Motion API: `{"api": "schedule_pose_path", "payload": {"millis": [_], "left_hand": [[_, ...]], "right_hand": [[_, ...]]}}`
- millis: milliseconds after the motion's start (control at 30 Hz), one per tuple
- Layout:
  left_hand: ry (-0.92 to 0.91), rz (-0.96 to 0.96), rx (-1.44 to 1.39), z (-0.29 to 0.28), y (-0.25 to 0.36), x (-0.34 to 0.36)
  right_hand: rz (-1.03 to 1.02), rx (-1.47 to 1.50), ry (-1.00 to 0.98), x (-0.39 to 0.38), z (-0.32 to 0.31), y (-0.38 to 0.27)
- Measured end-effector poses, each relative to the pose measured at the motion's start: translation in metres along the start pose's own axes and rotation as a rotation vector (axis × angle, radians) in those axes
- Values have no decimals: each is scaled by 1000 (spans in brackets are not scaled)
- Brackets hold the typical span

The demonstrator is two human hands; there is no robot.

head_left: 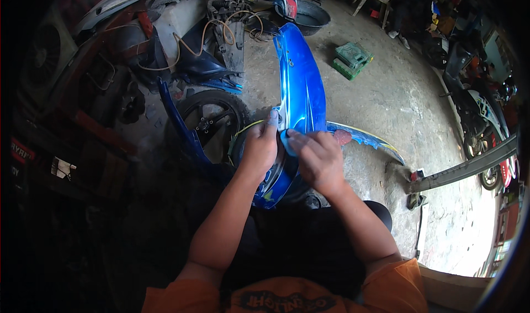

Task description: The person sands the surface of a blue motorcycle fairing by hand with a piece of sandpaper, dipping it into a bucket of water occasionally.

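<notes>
A long, glossy blue motorcycle body panel (303, 75) stands lengthwise in front of me, its narrow lower end between my knees. My left hand (261, 146) is closed around the panel's left edge, thumb stretched up along it. Against the panel's lower middle, my right hand (318, 158) pinches a small light-blue flat piece (287, 142); what that piece is made of I cannot make out. Beside the right knuckles shows a reddish-brown rounded patch (343, 137), perhaps sandpaper; I cannot tell whether the hand holds it.
Behind the panel lie a black wheel (238, 107), a dark blue trim piece (178, 117) and a blue-yellow strip (381, 144). A green case (352, 60) and a dark basin (312, 19) stand farther off. Motorcycles (481, 114) are at right, piled parts and a hose (201, 42) at left.
</notes>
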State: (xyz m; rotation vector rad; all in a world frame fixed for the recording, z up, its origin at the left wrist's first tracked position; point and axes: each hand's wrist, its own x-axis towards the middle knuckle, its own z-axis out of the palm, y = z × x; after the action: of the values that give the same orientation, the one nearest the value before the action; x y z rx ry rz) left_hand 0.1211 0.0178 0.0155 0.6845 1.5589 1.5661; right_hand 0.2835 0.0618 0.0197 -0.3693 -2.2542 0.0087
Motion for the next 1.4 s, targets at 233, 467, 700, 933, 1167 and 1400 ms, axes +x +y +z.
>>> {"api": "schedule_pose_path", "payload": {"millis": [233, 467, 700, 933, 1167, 1400], "left_hand": [[-79, -77, 15, -7, 4, 2], [-71, -25, 56, -13, 4, 1], [-93, -59, 81, -19, 0, 4], [-113, -67, 70, -19, 2, 3], [-106, -55, 88, -18, 3, 3], [-122, -37, 73, -18, 0, 4]], "right_hand": [[-95, -114, 13, -8, 6, 16], [-127, -113, 29, -10, 7, 17], [-77, -122, 34, -1, -2, 24], [-44, -173, 47, 1, -3, 34], [13, -211, 6, 4, -7, 41], [-30, -228, 3, 3, -8, 38]]}}
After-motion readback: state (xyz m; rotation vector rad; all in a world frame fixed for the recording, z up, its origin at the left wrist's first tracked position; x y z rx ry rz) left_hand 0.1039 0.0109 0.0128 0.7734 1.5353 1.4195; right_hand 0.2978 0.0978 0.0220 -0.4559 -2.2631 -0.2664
